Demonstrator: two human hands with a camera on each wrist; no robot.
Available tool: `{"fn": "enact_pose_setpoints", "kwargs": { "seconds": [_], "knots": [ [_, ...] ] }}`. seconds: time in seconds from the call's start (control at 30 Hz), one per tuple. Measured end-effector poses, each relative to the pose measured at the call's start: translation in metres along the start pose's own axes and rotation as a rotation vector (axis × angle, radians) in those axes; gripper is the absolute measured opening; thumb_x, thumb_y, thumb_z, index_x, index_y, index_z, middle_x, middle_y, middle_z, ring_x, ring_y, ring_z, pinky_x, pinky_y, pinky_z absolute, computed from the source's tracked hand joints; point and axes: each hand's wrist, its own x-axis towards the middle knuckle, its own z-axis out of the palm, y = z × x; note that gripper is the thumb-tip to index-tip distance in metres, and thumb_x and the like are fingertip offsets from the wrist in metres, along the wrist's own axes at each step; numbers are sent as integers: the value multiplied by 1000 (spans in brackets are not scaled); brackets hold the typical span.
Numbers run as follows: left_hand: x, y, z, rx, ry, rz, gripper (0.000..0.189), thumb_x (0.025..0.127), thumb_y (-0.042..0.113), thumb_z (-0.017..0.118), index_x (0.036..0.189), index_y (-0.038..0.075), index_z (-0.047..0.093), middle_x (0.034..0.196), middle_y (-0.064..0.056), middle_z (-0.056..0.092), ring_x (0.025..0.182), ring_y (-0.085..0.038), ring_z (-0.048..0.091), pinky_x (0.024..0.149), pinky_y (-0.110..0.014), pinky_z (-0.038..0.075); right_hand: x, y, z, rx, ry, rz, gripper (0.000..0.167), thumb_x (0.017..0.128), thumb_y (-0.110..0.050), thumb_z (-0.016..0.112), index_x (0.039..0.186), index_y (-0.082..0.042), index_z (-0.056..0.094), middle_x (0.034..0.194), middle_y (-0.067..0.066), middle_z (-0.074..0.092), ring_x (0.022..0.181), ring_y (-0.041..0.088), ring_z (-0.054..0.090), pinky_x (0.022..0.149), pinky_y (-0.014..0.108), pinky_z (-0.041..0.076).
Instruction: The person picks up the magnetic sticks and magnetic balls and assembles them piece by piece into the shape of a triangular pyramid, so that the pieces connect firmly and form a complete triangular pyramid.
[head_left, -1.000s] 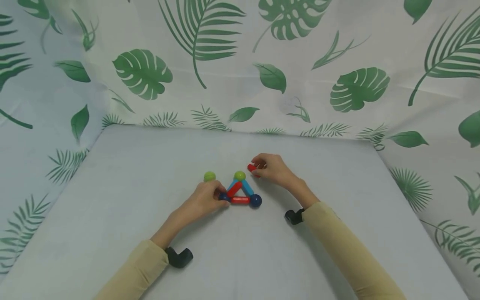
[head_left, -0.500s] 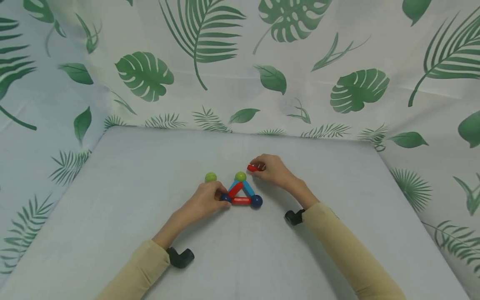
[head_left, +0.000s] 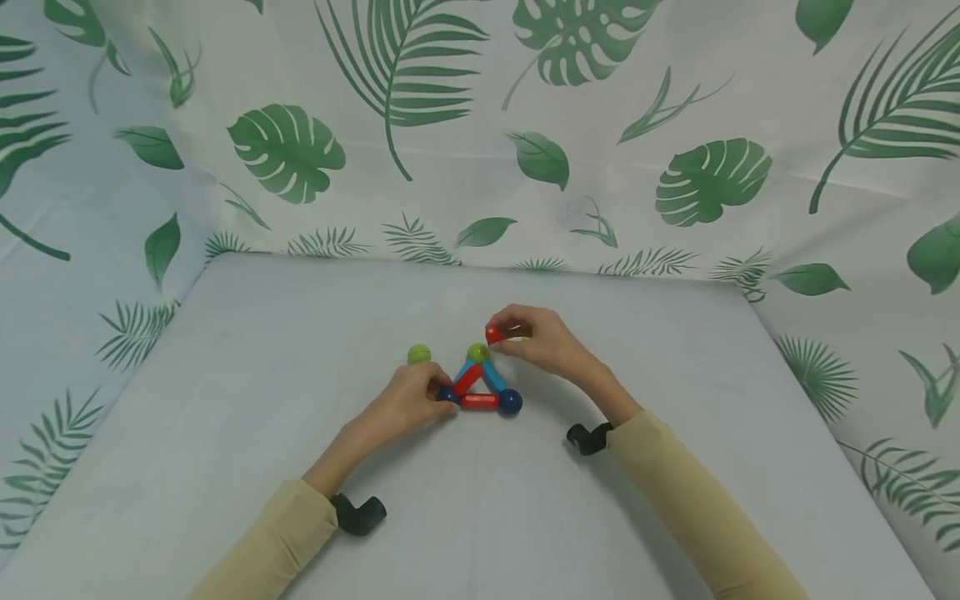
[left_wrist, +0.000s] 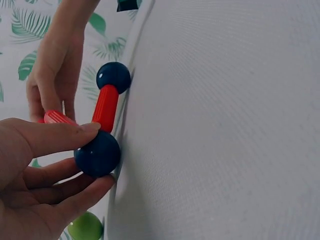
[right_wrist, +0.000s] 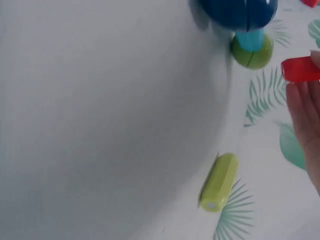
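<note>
My left hand [head_left: 408,396] pinches a dark blue ball [left_wrist: 97,154] between thumb and fingers. That ball is one corner of a triangle of magnetic sticks and balls lying on the table. A red stick [head_left: 479,401] joins it to a second dark blue ball [head_left: 510,402]; a light blue stick [head_left: 494,377] runs from there to a green ball [head_left: 477,352]. Another red stick [head_left: 468,379] slants up from the held ball. My right hand [head_left: 543,337] pinches a loose red stick [right_wrist: 299,69] just right of the green ball, apart from it.
A separate green ball [head_left: 418,354] lies beyond the left hand. A yellow-green stick [right_wrist: 220,182] rests on the white table [head_left: 480,517] near the right hand. Leaf-patterned cloth [head_left: 450,167] stands behind the table and at its sides.
The right hand has moved slightly left with its red stick, bringing it closer to the green ball and turning its end toward the camera. The left hand keeps its hold on the blue ball.
</note>
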Motion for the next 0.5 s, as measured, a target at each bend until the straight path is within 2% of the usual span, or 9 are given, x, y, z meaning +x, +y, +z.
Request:
{"fn": "enact_pose_setpoints", "kwargs": {
  "seconds": [0.2,0.33,0.5],
  "knots": [
    [0,-1,-1,-14,0,12,32,83,9,86,110,-2,72,94,-6,69,81,-14,59,72,-27,52,-1,-1,11,59,-71,-93,26,90,5,71,113,-7,70,113,6,72,114,25,70,102,41,55],
    [1,-2,-1,-18,-3,26,31,83,9,85,108,-2,72,92,-6,70,80,-14,59,71,-27,51,-2,0,17,54,-98,-113,26,89,8,70,112,-4,70,114,9,72,113,27,70,102,43,54],
    [1,-2,-1,-33,-13,8,31,83,8,85,109,-2,72,95,-7,71,81,-14,61,72,-27,54,-3,0,18,59,-106,-122,25,89,9,70,113,-1,70,116,13,72,114,29,70,103,44,54]
  ]
}}
